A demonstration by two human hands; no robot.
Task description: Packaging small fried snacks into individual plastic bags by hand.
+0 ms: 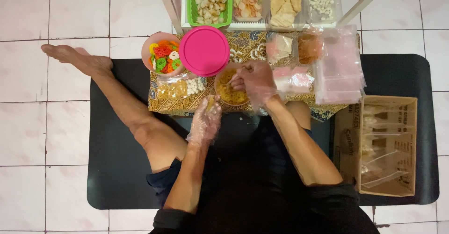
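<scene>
Both my hands wear thin clear plastic gloves. My left hand (pixel 206 120) is closed around a small clear bag with yellow snack pieces showing at its top, just below the patterned cloth (pixel 243 44). My right hand (pixel 255 82) reaches into a round bowl of yellow snacks (pixel 228 93), fingers bunched on some pieces. A pink round lid (pixel 204 50) lies just above the bowl.
A pink bowl of coloured ring crackers (pixel 162 56) and filled snack packets (pixel 180 88) sit left. Clear empty bags (pixel 339 70) lie right, beside a cardboard box (pixel 386 145) of packed bags. Trays of crackers (pixel 262 2) stand behind. My bare left leg (pixel 117 98) stretches left.
</scene>
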